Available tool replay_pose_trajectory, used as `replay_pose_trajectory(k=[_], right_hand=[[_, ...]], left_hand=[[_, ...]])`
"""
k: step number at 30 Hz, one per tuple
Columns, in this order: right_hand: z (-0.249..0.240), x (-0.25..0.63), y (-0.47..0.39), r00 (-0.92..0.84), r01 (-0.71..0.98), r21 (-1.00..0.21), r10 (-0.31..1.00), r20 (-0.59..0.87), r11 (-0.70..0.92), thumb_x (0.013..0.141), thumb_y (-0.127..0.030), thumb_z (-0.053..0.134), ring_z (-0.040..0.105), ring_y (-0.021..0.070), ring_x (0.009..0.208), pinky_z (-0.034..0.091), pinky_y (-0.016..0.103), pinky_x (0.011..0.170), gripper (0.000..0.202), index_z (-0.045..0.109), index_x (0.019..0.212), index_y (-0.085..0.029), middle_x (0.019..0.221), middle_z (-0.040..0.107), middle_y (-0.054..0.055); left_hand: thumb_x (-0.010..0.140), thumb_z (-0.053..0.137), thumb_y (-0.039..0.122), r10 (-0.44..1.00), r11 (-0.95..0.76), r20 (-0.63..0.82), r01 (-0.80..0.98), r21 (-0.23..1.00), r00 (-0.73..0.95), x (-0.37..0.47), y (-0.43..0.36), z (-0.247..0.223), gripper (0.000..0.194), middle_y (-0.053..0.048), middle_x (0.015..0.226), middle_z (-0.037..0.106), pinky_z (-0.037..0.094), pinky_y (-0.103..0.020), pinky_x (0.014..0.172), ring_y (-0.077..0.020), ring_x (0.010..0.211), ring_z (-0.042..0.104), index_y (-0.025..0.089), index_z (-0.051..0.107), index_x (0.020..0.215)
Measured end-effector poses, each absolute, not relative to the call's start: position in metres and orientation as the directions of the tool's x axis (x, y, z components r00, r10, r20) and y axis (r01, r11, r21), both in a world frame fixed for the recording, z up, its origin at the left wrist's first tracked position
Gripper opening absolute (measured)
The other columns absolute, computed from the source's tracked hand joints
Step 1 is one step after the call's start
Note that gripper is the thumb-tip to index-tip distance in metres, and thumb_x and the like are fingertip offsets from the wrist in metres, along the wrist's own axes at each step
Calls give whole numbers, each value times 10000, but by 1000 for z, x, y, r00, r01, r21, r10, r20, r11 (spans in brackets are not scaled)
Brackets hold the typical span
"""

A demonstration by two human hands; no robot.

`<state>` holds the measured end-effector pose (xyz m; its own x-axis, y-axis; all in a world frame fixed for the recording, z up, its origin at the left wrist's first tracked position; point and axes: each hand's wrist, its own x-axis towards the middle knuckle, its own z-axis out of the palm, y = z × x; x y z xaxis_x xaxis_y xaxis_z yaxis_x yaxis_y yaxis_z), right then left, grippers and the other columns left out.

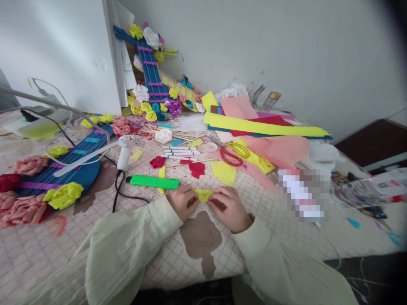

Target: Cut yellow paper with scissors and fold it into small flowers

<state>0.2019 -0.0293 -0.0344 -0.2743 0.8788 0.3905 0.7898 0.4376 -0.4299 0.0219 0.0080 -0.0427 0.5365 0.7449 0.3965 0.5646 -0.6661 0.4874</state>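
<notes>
Honestly, with both the left hand (183,202) and right hand (229,207) pinching that small yellow paper piece (203,195) at lower centre of the frame, I'd press each fold flat against the table (286,237) before creasing.

Right of the right grip (229,207), a pixelated blur hides one item (300,195); the yellow paper piece (203,194) sits partly covered between both grips.

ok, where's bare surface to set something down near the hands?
Bare patches: the near cloth left of the left hand, below the blue guitar board; and right of the right hand, toward the near edge. Both hands pinch a yellow paper piece. Crowded: behind the green strip, with markers, scissors and foam sheets.
</notes>
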Motion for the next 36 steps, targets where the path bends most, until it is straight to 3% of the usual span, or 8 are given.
replay_pose_trajectory(k=[12,36], right_hand=[[-29,198,-24,-162,776,-549,940,301,310,714,-226,549,522,143,676,357,300,677,97,580,632,-184,639,561,7],[-27,190,-15,-87,828,-512,955,282,227,643,-223,579,515,122,553,358,259,562,156,533,500,-180,518,558,-9]], left_hand=[[705,479,205,808,-578,252,633,515,532,25,7,-30,134,-6,586,506,382,-217,506,-104,552,474,153,535,595],[678,477,198,863,-499,194,732,463,466,33,5,-23,113,-6,597,504,377,-232,534,-116,560,482,157,507,577]])
